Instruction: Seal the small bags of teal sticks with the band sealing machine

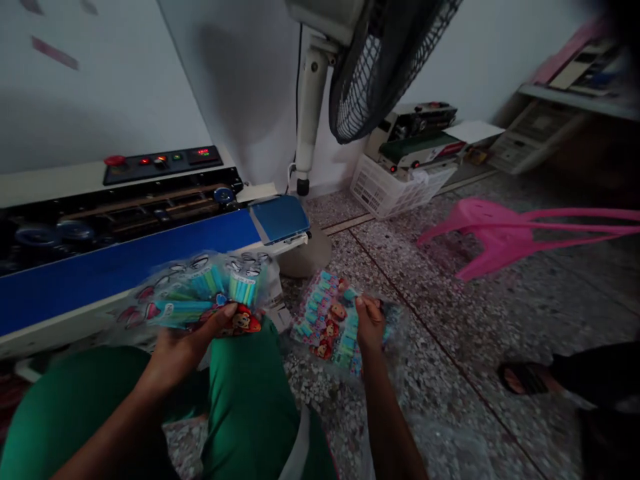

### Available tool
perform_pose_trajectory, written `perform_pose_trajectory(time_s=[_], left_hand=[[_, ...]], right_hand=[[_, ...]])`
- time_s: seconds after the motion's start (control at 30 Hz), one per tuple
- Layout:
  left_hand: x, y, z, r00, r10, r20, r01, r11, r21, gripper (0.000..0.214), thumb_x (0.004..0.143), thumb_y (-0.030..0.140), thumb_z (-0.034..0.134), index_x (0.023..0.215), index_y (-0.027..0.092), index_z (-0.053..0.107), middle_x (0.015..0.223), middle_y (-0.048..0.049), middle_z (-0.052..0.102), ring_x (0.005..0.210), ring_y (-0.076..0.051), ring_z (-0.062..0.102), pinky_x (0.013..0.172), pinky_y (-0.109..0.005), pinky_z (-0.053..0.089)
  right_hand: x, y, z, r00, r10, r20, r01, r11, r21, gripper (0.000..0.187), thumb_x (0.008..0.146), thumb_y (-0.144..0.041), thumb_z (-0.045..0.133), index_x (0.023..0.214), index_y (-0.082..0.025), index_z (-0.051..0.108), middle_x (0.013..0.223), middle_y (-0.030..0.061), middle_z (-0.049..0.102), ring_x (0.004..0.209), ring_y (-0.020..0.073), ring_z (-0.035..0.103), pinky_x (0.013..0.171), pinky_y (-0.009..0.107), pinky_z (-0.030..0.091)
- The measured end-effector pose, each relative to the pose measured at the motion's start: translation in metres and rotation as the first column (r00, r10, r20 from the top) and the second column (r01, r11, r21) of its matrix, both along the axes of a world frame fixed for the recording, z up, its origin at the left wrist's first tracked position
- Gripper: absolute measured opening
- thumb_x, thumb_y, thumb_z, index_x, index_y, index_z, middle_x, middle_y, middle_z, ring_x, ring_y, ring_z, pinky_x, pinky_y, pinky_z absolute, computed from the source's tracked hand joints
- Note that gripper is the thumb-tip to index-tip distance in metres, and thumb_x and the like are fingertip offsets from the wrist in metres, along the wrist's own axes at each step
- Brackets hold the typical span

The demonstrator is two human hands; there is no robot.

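Note:
My left hand (pixel 195 340) is closed on a fanned bunch of clear plastic packets (pixel 245 283), pinched at their printed ends. Teal and green stick-like contents show through, with cartoon eyes and a red-haired character printed on the film. Lower right of them, my right hand (pixel 370 323) has its fingers pinched on a similar printed plastic packet (pixel 351 293), partly hidden by the fingers. Around and under that hand lies a pile of the same packets (pixel 320 313), low near the floor.
A sealing machine with a blue conveyor belt (pixel 200 243) and lit control panel (pixel 165 162) stands left. A fan (pixel 380 73) hangs overhead. Behind are a white crate (pixel 385 193) with another machine on it, and a pink stool (pixel 490 230). Another person's sandalled foot (pixel 525 379) is at right.

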State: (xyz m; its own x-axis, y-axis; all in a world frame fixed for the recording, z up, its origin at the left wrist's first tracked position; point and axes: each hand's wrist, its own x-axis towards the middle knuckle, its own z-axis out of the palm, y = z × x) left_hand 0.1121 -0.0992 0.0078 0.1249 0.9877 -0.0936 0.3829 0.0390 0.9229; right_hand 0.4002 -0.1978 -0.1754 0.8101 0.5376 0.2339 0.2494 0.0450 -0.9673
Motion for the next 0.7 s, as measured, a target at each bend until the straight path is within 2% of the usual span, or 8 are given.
perform_pose_trajectory(time_s=[0.1, 0.2, 0.3, 0.4, 0.47, 0.57, 0.63, 0.7], left_hand=[[-0.018, 0.014, -0.005, 1.000, -0.002, 0.020, 0.003, 0.999, -0.045, 0.028, 0.067, 0.042, 0.070, 0.081, 0.017, 0.070, 0.086, -0.0058, 0.072, 0.081, -0.025, 0.066, 0.074, -0.031, 0.052], [-0.036, 0.032, -0.009, 0.996, 0.009, 0.084, -0.010, 1.000, 0.008, 0.030, 0.067, 0.041, 0.070, 0.083, 0.016, 0.069, 0.089, -0.0078, 0.072, 0.082, -0.026, 0.066, 0.076, -0.033, 0.051], [-0.054, 0.051, -0.010, 0.989, 0.028, 0.145, -0.034, 0.999, 0.039, 0.031, 0.068, 0.041, 0.069, 0.086, 0.015, 0.068, 0.091, -0.0094, 0.071, 0.084, -0.025, 0.066, 0.078, -0.034, 0.051], [-0.068, 0.071, -0.004, 0.981, 0.020, 0.194, -0.032, 0.998, 0.055, 0.031, 0.070, 0.040, 0.067, 0.087, 0.015, 0.068, 0.093, -0.0098, 0.071, 0.084, -0.024, 0.066, 0.080, -0.034, 0.050], [-0.075, 0.086, 0.000, 0.975, 0.007, 0.222, -0.021, 0.998, 0.063, 0.031, 0.070, 0.040, 0.067, 0.089, 0.015, 0.068, 0.093, -0.0096, 0.071, 0.083, -0.025, 0.066, 0.078, -0.035, 0.050], [-0.083, 0.106, 0.002, 0.968, 0.011, 0.251, -0.032, 0.996, 0.080, 0.029, 0.069, 0.038, 0.069, 0.088, 0.016, 0.067, 0.088, -0.0087, 0.072, 0.080, -0.024, 0.066, 0.074, -0.033, 0.051], [-0.088, 0.116, -0.002, 0.956, 0.027, 0.291, -0.052, 0.995, 0.079, 0.027, 0.069, 0.037, 0.069, 0.086, 0.016, 0.067, 0.085, -0.0079, 0.072, 0.077, -0.023, 0.066, 0.073, -0.033, 0.052], [-0.093, 0.123, -0.007, 0.944, 0.065, 0.324, -0.083, 0.996, 0.043, 0.027, 0.069, 0.037, 0.069, 0.085, 0.016, 0.067, 0.084, -0.0077, 0.072, 0.076, -0.023, 0.067, 0.073, -0.033, 0.052]], right_hand=[[-0.016, 0.033, 0.036, 0.999, 0.031, 0.038, -0.030, 0.999, -0.012, 0.027, 0.082, -0.041, 0.051, 0.083, -0.017, 0.060, 0.070, -0.0007, 0.056, 0.066, 0.0121, 0.049, 0.065, 0.025, 0.041], [-0.037, 0.082, 0.072, 0.993, 0.080, 0.089, -0.080, 0.997, -0.011, 0.029, 0.085, -0.044, 0.044, 0.091, -0.018, 0.056, 0.070, -0.0019, 0.053, 0.060, 0.0115, 0.048, 0.059, 0.024, 0.039], [-0.055, 0.144, 0.099, 0.973, 0.127, 0.191, -0.122, 0.992, -0.038, 0.034, 0.086, -0.047, 0.038, 0.096, -0.018, 0.054, 0.076, 0.0007, 0.057, 0.062, 0.0131, 0.051, 0.060, 0.025, 0.041], [-0.069, 0.205, 0.116, 0.899, 0.232, 0.372, -0.175, 0.968, -0.181, 0.036, 0.088, -0.045, 0.034, 0.093, -0.017, 0.057, 0.079, 0.0037, 0.061, 0.070, 0.0154, 0.054, 0.066, 0.026, 0.040], [-0.075, 0.241, 0.123, 0.840, 0.326, 0.434, -0.176, 0.920, -0.350, 0.037, 0.089, -0.042, 0.031, 0.090, -0.017, 0.058, 0.077, 0.0043, 0.063, 0.071, 0.0160, 0.056, 0.066, 0.025, 0.039], [-0.084, 0.286, 0.130, 0.793, 0.417, 0.445, -0.098, 0.807, -0.582, 0.035, 0.090, -0.037, 0.031, 0.089, -0.019, 0.060, 0.082, 0.0058, 0.066, 0.077, 0.0163, 0.060, 0.066, 0.024, 0.038], [-0.090, 0.311, 0.133, 0.779, 0.449, 0.438, -0.059, 0.747, -0.662, 0.032, 0.089, -0.034, 0.034, 0.089, -0.019, 0.062, 0.088, 0.0083, 0.067, 0.083, 0.0179, 0.061, 0.068, 0.024, 0.038], [-0.095, 0.330, 0.134, 0.776, 0.463, 0.428, -0.040, 0.713, -0.700, 0.028, 0.087, -0.031, 0.038, 0.090, -0.017, 0.063, 0.092, 0.0118, 0.067, 0.087, 0.0204, 0.062, 0.069, 0.025, 0.039]])
